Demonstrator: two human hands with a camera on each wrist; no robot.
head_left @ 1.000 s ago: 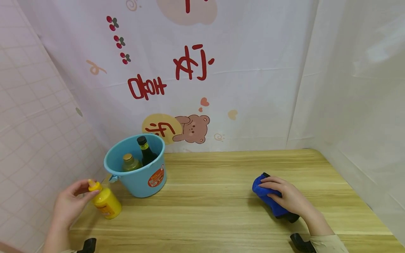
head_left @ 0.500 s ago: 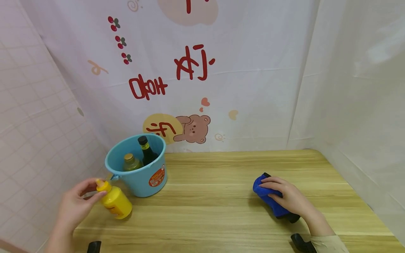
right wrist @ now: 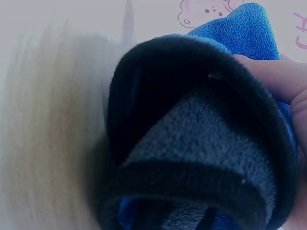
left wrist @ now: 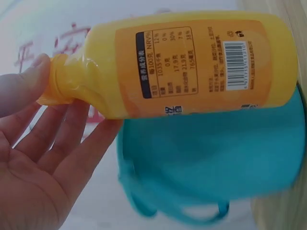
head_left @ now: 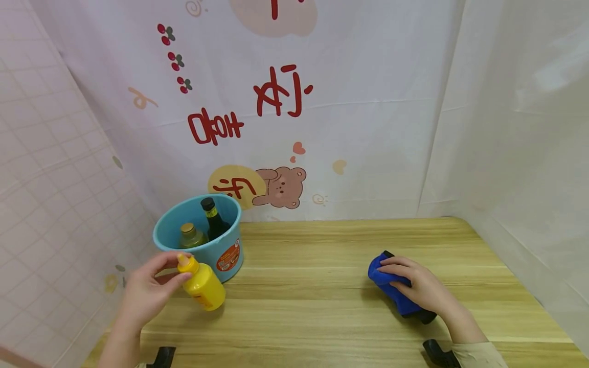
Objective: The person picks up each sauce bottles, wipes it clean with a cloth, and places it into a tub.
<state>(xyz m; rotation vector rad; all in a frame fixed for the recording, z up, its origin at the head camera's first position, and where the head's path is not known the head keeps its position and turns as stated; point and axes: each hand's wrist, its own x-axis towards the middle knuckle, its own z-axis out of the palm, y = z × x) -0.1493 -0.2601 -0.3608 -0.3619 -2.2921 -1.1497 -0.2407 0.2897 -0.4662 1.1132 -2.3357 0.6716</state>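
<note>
My left hand (head_left: 149,286) pinches the yellow squeeze bottle (head_left: 205,287) by its cap, between thumb and fingers. The bottle tilts, its base toward the right, in front of the blue bucket (head_left: 202,266). I cannot tell whether its base touches the table. Its orange label (left wrist: 192,62) with a barcode faces the left wrist camera. On the right, my right hand (head_left: 421,286) holds a folded blue cloth (head_left: 391,289) with black edging. The right wrist view shows the cloth's dark grey inner face (right wrist: 196,134) curled into a loose roll.
Inside the bucket stand a dark bottle (head_left: 214,220) with a black cap and a bottle with a cork-coloured cap (head_left: 187,229). A wood-grain table (head_left: 299,286) carries everything. Printed white sheets (head_left: 368,128) hang behind and at both sides.
My left hand has carried the yellow squeeze bottle to the right, from beside the bucket to in front of it. The right hand and the cloth have stayed put.
</note>
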